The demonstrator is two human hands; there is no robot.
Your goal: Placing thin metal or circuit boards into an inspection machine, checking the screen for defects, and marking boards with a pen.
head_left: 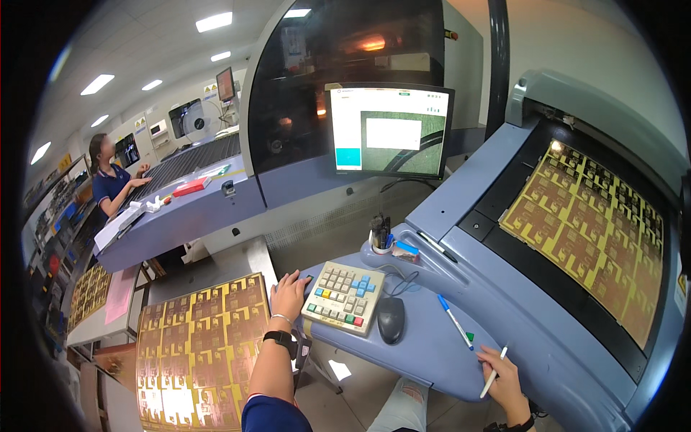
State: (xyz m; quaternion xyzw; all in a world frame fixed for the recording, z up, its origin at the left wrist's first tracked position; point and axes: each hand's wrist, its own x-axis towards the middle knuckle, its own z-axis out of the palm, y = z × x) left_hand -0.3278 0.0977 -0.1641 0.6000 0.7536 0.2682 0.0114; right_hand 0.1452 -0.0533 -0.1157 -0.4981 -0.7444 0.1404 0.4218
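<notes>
Here, the right grip (506, 376) holds a white pen (489, 384).

- Ceiling (137, 52): white; several rectangular light panels (214, 21) are lit.
- Right rear wall (583, 39): pale and plain; a black post (498, 65) stands upright before it.
- Rear centre: tall machine housing with a dark, glossy panel (309, 72); orange glints show on it.
- Left rear: blue-grey bench (216, 210) with a dark ribbed top.
- Far left: shelving (54, 230), loaded; individual contents too small to identify.
- Lower left: grey metal table (250, 259).
- Floor (453, 415): light grey, seen beside the lower edge.
</notes>
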